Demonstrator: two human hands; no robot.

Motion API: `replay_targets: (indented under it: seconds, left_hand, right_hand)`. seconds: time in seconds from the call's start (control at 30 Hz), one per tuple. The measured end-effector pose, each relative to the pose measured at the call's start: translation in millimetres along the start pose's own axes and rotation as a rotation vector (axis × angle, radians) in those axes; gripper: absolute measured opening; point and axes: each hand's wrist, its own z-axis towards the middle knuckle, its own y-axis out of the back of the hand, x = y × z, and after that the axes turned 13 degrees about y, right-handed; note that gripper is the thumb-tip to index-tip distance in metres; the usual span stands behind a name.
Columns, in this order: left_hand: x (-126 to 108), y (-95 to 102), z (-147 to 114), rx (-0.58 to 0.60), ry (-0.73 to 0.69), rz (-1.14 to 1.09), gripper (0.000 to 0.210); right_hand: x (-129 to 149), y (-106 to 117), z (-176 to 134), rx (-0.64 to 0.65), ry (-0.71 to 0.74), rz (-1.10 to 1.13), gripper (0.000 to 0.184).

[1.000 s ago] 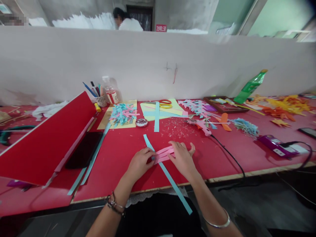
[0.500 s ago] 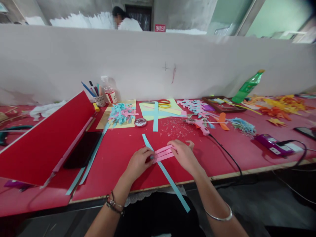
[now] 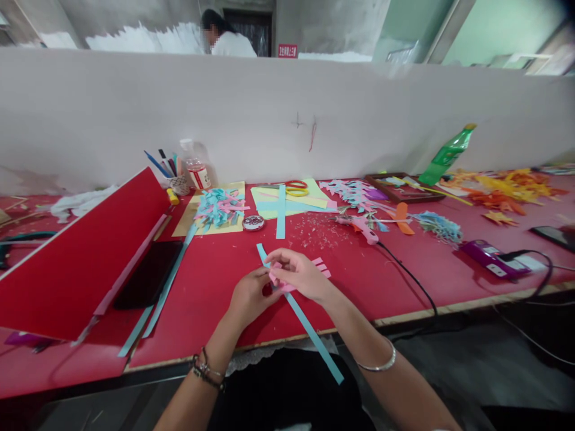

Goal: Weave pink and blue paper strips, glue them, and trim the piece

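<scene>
Pink paper strips (image 3: 322, 267) lie side by side across a long blue paper strip (image 3: 314, 336), which slants over the table's front edge. My left hand (image 3: 254, 294) pinches the left ends of the pink strips where they meet the blue one. Over them reaches my right hand (image 3: 296, 272), its fingers closed on a pink strip near the left hand's fingertips. The right ends of the pink strips show beyond the right hand. Exactly how the strips are folded between the fingers is hidden.
A pink glue gun (image 3: 362, 227) with a black cord lies to the right. Scissors (image 3: 296, 189) rest on coloured paper behind. At left, a red board (image 3: 90, 257) leans over a black phone (image 3: 150, 275). A green bottle (image 3: 449, 155) stands tilted at back right.
My right hand has moved left from the right part of the pink strips to the left hand's fingertips, uncovering the strips' right ends. My left hand has stayed nearly in place.
</scene>
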Motion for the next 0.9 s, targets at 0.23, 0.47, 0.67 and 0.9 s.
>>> replay_targets:
  seconds: [0.23, 0.47, 0.67, 0.9]
  left_hand:
    - [-3.6, 0.7, 0.4, 0.038, 0.241, 0.146, 0.015]
    - [-9.0, 6.5, -0.1, 0.034, 0.116, 0.147, 0.027]
    - [-14.6, 7.7, -1.1, 0.006, 0.133, 0.121, 0.025]
    - [-8.7, 0.7, 0.0, -0.02, 0.254, 0.211, 0.024]
  right_hand:
    - [-9.2, -6.0, 4.9, 0.157, -0.071, 0.073, 0.013]
    - [-20.8, 24.9, 17.1, 0.115, 0.063, -0.175, 0.014]
    - [-28.2, 21.1, 23.3, -0.005, 0.086, -0.17, 0.009]
    - [-22.5, -4.3, 17.3, 0.034, 0.177, -0.163, 0.013]
